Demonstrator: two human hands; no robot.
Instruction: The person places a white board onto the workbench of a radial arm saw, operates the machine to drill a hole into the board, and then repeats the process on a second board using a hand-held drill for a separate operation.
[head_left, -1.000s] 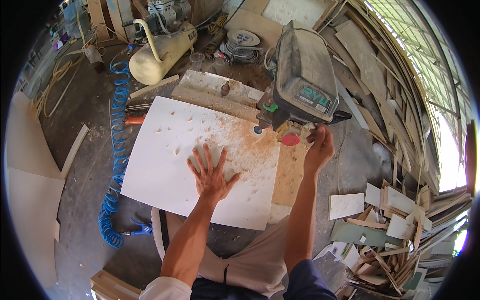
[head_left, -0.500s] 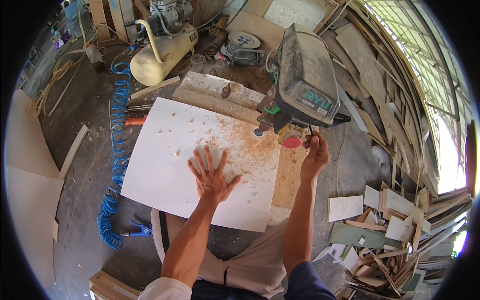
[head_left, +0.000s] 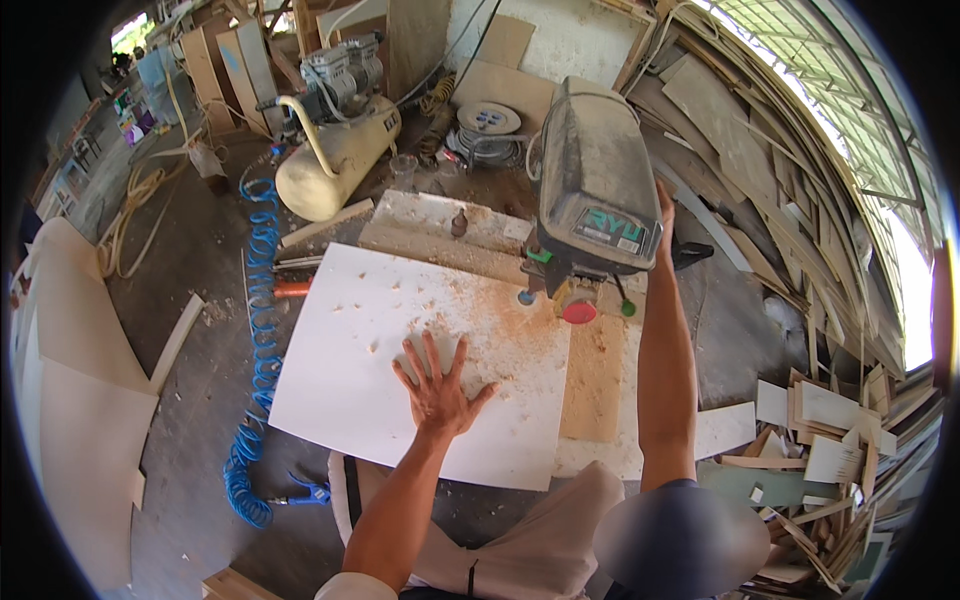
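Note:
A white board (head_left: 420, 440) lies across the drill press table, with wood shavings (head_left: 500, 320) scattered over it. My left hand (head_left: 440, 395) rests flat on this board, fingers spread, holding nothing. On the right, my right hand (head_left: 665, 222) reaches up along the side of the dusty drill press head (head_left: 595, 165); its fingers are mostly hidden there, so its grip cannot be made out. Below the head, a bit with a blue collar (head_left: 527, 297) sits by the board's surface, beside a red round cap (head_left: 579, 313). A lever with a green knob (head_left: 628, 308) hangs free.
A cream air compressor (head_left: 340, 160) and a cable reel (head_left: 488, 125) stand beyond the table. Down the left runs a coiled blue air hose (head_left: 262, 330) ending in a blow gun (head_left: 305, 492). Wood offcuts (head_left: 830, 430) pile up at the right. A small brown bottle (head_left: 459, 223) stands behind the board.
My right hand has let go of the lever and moved up to the right side of the drill press head. My left hand stays flat on the board. The view has shifted slightly.

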